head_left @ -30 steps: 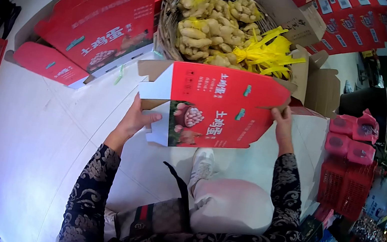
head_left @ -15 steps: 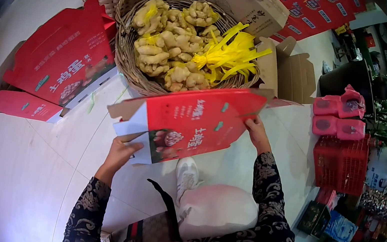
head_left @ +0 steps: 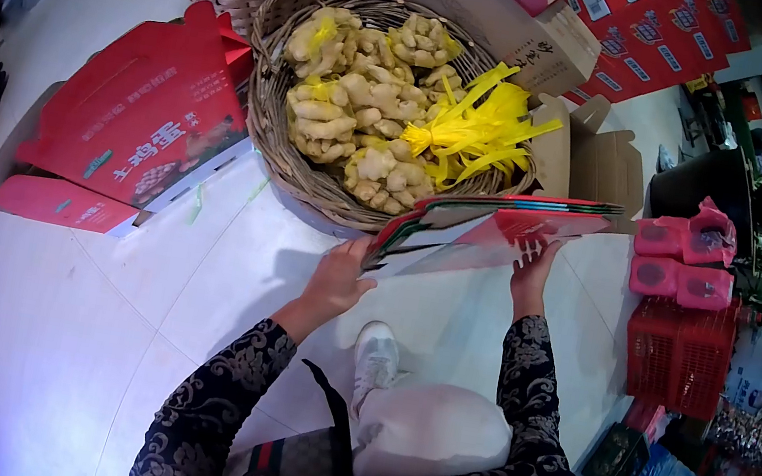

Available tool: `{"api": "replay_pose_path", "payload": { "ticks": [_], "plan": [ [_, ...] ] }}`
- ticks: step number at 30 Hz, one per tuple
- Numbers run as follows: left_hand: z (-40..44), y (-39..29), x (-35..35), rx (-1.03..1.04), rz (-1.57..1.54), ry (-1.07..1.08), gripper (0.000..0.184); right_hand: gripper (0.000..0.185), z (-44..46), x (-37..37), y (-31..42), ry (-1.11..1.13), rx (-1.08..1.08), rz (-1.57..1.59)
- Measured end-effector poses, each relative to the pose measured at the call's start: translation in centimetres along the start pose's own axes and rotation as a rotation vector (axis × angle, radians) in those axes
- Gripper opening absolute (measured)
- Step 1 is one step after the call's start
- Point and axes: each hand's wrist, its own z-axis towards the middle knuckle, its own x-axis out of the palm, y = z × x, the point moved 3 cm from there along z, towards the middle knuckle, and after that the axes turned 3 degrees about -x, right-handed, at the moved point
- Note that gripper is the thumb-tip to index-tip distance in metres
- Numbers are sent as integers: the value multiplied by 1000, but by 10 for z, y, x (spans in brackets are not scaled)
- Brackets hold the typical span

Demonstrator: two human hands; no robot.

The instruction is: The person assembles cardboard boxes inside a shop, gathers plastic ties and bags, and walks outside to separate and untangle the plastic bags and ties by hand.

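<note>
1 ginger basket (head_left: 266,120) stands just beyond the carton (head_left: 470,239) 2 hands (head_left: 331,282) hold.

Red carton (head_left: 503,225) tipped — printed face turned away, now nearly edge-on — layered edges showing.

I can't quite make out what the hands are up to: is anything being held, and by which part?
Yes, folded red cardboard: the left hand has its left end, the right hand its lower edge toward the right end.
</note>
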Motion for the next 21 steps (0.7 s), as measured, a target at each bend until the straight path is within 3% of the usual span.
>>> {"api": "replay_pose_path", "payload": {
  "ticks": [1, 4, 8, 10, 12, 13, 14, 17, 19, 20, 21],
  "plan": [
    [-2, 4, -3, 1, -33, 27, 58, 87, -10, 9, -6, 102, 21, -8],
    [-8, 18, -7, -12, -96, 97, 57, 73, -26, 13, -24, 72, 43, -73],
    [-19, 28, -35, -78, -76, 117, 52, 61, -50, 9, -87, 57, 300, -106],
    [-31, 32, -71, -25, -20, 36, 49, 41, -86, 24, -116, 504, 524, -250],
    [-50, 16, -127, 74, 87, -102, 42, 37, -151, 67, -101, 953, 659, -739],
    [-64, 3, -163, 153, 139, -250, 35, 39, -182, 93, -84, 1243, 622, -976],
    [-79, -9, -197, 227, 197, -404, 34, 39, -205, 111, -71, 1452, 561, -1114],
    [-134, -36, -304, 215, 562, -947, 30, 41, -268, 196, 4, 1840, -53, -1219],
    [-162, -29, -367, 204, 657, -1282, 27, 42, -304, 261, 59, 1790, -395, -1108],
    [-171, -27, -391, 155, 706, -1381, 29, 41, -312, 292, 75, 1691, -707, -995],
    [-169, -20, -410, 93, 594, -1352, 29, 41, -320, 320, 91, 1565, -998, -867]
  ]
}}
